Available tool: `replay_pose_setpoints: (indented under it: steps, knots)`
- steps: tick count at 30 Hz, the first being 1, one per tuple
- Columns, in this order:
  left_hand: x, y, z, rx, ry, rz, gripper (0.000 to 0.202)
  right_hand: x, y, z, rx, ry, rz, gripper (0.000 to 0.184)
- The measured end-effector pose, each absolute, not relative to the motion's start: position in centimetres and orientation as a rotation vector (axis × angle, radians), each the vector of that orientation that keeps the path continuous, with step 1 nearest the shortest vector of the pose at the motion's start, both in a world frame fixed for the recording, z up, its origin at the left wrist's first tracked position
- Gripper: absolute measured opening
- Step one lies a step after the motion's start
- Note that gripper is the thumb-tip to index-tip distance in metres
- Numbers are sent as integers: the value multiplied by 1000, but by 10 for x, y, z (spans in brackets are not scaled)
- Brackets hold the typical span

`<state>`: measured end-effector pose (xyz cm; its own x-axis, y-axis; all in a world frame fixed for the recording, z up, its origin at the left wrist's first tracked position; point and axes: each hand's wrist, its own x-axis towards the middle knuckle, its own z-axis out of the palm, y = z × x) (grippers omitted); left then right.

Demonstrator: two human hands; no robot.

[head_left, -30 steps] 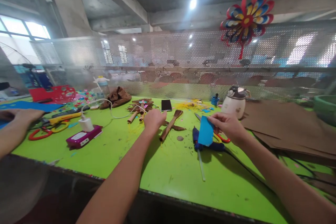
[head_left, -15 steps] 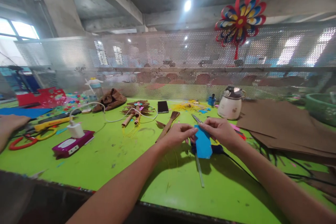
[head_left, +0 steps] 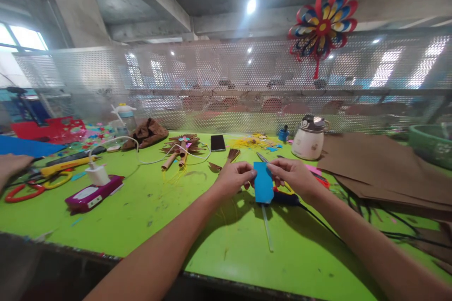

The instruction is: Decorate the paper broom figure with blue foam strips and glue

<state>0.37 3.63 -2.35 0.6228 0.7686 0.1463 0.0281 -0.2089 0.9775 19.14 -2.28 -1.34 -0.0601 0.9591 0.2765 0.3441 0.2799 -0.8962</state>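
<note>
A piece of blue paper (head_left: 263, 186) is held up above the green table. Its left edge is pinched by my left hand (head_left: 236, 178), while my right hand (head_left: 294, 175) grips the upper right corner. Behind and below the paper lies a dark blue glue gun (head_left: 286, 198), partly hidden, with a black cord and a translucent glue stick (head_left: 267, 230) pointing towards me. The metal tip of a pair of scissors (head_left: 261, 157) shows just past the paper. A brown paper brush-like bundle (head_left: 233, 155) lies beyond my left hand.
A purple power strip (head_left: 94, 194) with a white charger and red-and-yellow scissors (head_left: 26, 193) lie left, near another person's hand (head_left: 14, 167). A phone (head_left: 218, 143), white bottle (head_left: 308, 138) and brown paper sheets (head_left: 370, 164) lie further back and right.
Both hands have shifted slightly left with the blue paper, which now hangs more upright. More of the glue gun's handle shows to its right.
</note>
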Motion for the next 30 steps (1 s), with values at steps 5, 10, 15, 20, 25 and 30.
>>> replay_pose_setpoints:
  steps: [5,10,15,20,25,30]
  knots:
    - [5,35,-23,1594,597,812,25,185,-28,-8,-1221,-1613,1037,31]
    - [5,33,-20,1623,604,774,27,181,-32,-8,-1217,-1553,1060,37]
    - [6,28,-21,1722,494,607,29,182,-27,-13,-1214,-1472,984,40]
    - [6,29,-25,1695,477,541,29,186,-22,-18,-1203,-1434,845,42]
    - [6,30,-21,1675,487,548,24,186,-21,-21,-1189,-1410,842,41]
    - [5,31,-20,1646,508,530,18,187,-20,-22,-1148,-1447,858,41]
